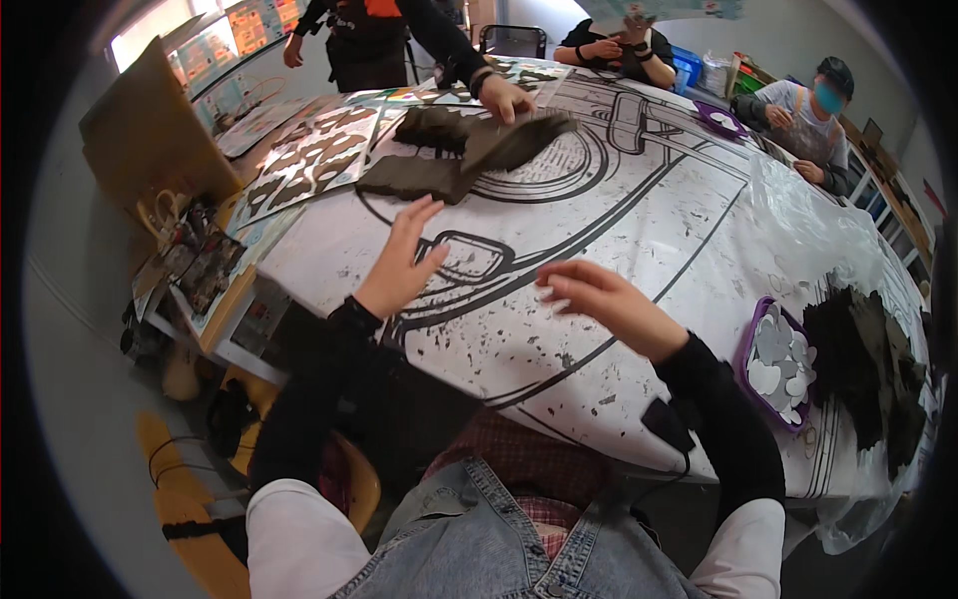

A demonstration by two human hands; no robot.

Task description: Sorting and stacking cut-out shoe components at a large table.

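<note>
My left hand [401, 264] hovers over the near left part of the table, its fingers apart and nothing in them. My right hand [617, 307] is raised to the right of it, fingers spread and also holding nothing. Just beyond my left hand lies a flat dark brown-grey piece [414, 178], fabric-like, apart from my fingers. A co-worker's hand [507, 98] reaches in from the far side and touches a larger folded dark piece [519, 142] of the same look. The table is covered with a white sheet [639, 225] bearing bold black line drawings.
To my right stand a purple basket [746, 344] of white and grey flat pieces, a pile of dark strips [866, 359] and clear plastic film [813, 220]. A sheet of brown cut-out shapes [309, 160] lies left. Scissors [165, 215] stand beside a cardboard panel [150, 130]. Other people sit across.
</note>
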